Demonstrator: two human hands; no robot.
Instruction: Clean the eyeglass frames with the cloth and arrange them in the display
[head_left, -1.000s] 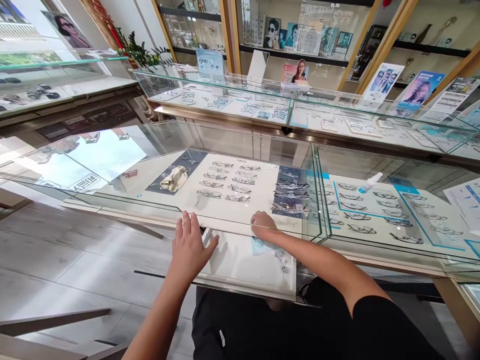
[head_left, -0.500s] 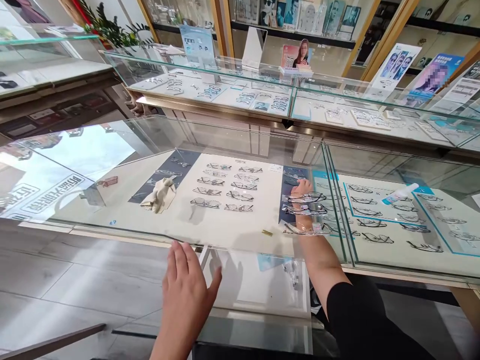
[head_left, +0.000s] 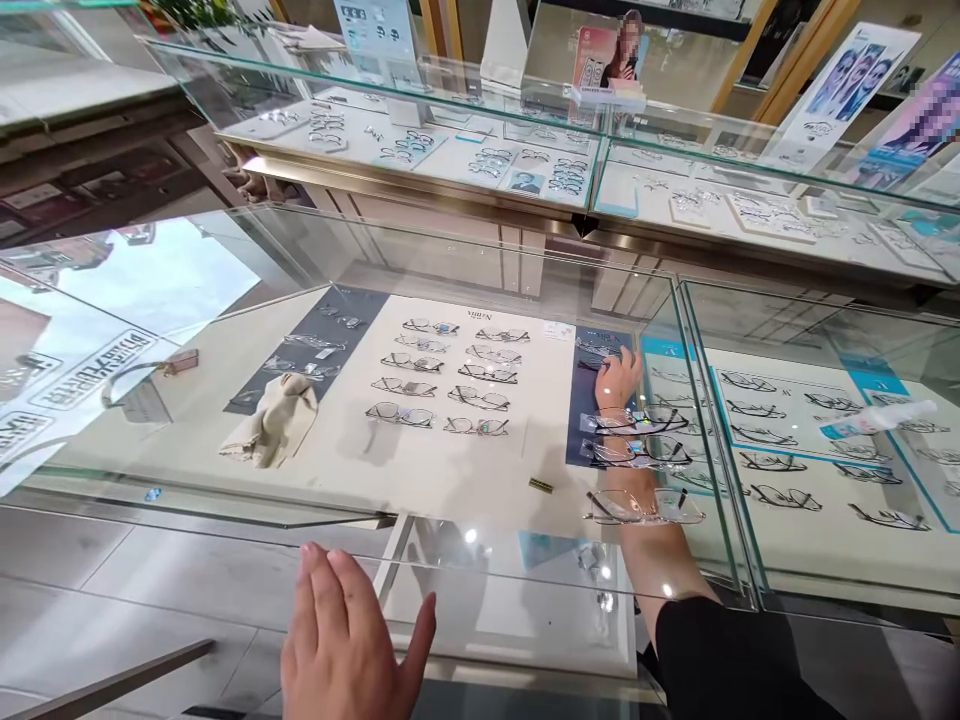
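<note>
Inside the glass case, my right hand (head_left: 619,380) is at the upper end of a dark display strip (head_left: 587,425), beside a pair of eyeglasses (head_left: 592,363). Its fingers look apart; whether a fingertip touches the frame is hard to see. Three pairs of eyeglasses (head_left: 643,454) appear across my forearm, seemingly on the glass top above it. My left hand (head_left: 341,630) is open and flat at the case's front edge, holding nothing, left of a pulled-out white drawer (head_left: 525,630). Rows of eyeglasses (head_left: 400,412) lie on the pale display board (head_left: 442,350) between the hands.
A crumpled beige cloth (head_left: 274,420) is at the left of the case. Right of the glass divider lie more eyeglasses (head_left: 784,497) and a white spray bottle (head_left: 877,418). A small gold-coloured tag (head_left: 541,485) lies near the front. Another glass showcase (head_left: 420,180) stands behind.
The view has tilted down and come closer. My right hand has shifted slightly right of the eyeglasses, and its fingers look more spread. My left hand stays open near the front edge.
</note>
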